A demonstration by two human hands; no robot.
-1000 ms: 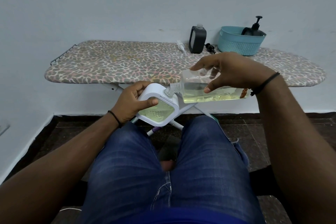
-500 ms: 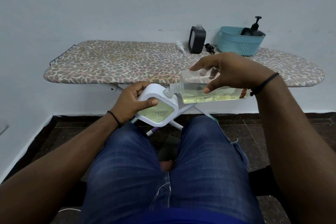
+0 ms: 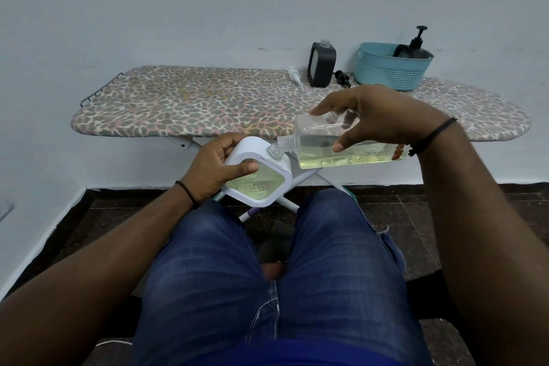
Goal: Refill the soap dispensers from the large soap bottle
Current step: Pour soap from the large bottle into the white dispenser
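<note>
The fingers of the right hand [image 3: 374, 116] were curled over the top of the large soap bottle [image 3: 341, 142], thumb pressed to its near face, so the clear bottle lay almost on its side with its neck aimed left and slightly down. That near-level tilt probably kept the yellowish soap creeping toward the mouth rather than rushing out. The left hand [image 3: 214, 166] was closed around the white soap dispenser [image 3: 258, 178], thumb laid across its front window and fingers wrapped behind, holding it slanted so its open neck met the bottle's mouth; the two openings were touching or very nearly so. Both were held above the person's lap, in front of the ironing board [image 3: 208, 104], likely for steadier aim. Liquid already showed in the dispenser's window, suggesting it was partly filled. Farther out on the board stood a black dispenser [image 3: 322, 68] with its pump off, just beside a teal basket [image 3: 389, 74], presumably awaiting their turn.
</note>
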